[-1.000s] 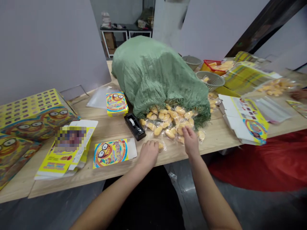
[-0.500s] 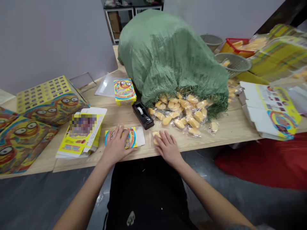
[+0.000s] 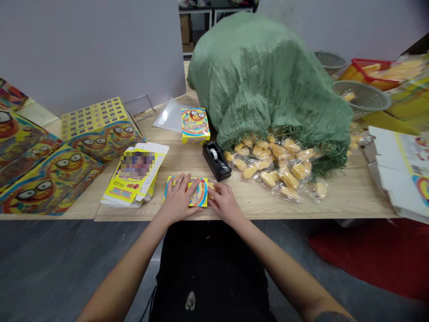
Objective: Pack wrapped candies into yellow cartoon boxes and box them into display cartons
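A small yellow cartoon-print box (image 3: 201, 193) lies flat near the table's front edge. My left hand (image 3: 179, 201) spans it, fingers over the top and thumb along the near side. At the box's right end, my right hand (image 3: 227, 203) has its fingers curled round a plastic-wrapped yellow piece (image 3: 211, 185), mostly hidden by the fingers. How far the piece reaches into the box cannot be seen. Just behind stands a black tape dispenser (image 3: 217, 164). More wrapped yellow pieces (image 3: 268, 172) spill from a large green woven sack (image 3: 268, 76).
A closed yellow box (image 3: 195, 125) stands behind the dispenser beside clear plastic sheets (image 3: 169, 115). Flattened cartons (image 3: 130, 179) lie to the left, near large printed display boxes (image 3: 103, 129). At right are grey baskets (image 3: 363, 99), a red-rimmed bin (image 3: 372, 74) and an unfolded white carton (image 3: 389, 170).
My right hand has slid left with the wrapped piece, up to the box's end, where the white flap showed before. My left hand stays on the box. The view has turned left.
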`<act>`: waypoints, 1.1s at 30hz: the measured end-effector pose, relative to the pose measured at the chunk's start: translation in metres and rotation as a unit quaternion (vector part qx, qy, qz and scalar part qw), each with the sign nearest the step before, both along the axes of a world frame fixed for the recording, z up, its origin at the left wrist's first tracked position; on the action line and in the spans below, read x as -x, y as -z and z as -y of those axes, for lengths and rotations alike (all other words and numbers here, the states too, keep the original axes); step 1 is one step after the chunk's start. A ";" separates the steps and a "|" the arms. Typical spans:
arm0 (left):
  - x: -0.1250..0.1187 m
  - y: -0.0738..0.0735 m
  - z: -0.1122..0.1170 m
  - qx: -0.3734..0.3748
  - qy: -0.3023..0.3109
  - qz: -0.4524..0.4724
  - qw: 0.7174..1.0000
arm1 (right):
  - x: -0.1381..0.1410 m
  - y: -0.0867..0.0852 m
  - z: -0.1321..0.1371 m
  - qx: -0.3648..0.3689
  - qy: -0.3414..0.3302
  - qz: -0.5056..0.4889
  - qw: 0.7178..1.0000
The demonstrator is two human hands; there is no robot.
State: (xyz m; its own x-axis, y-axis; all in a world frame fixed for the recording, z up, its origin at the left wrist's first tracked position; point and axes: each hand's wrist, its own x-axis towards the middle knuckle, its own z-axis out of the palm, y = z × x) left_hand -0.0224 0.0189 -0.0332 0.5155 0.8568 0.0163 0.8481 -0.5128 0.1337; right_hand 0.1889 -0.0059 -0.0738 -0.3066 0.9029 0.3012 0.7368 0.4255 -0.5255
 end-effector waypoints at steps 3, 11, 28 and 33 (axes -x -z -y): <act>0.002 -0.001 -0.001 0.009 0.006 0.014 1.000 | -0.013 -0.006 0.003 0.055 0.013 -0.121 0.991; 0.001 0.003 -0.003 -0.003 0.015 0.015 1.000 | 0.004 -0.021 -0.017 0.451 0.023 -0.465 0.762; -0.214 -0.011 -0.035 0.026 -0.037 0.118 0.992 | -0.155 -0.028 -0.031 0.025 0.268 -0.082 0.960; -0.224 -0.006 -0.051 0.039 -0.030 0.082 0.995 | -0.173 -0.018 -0.027 0.051 0.261 -0.095 0.959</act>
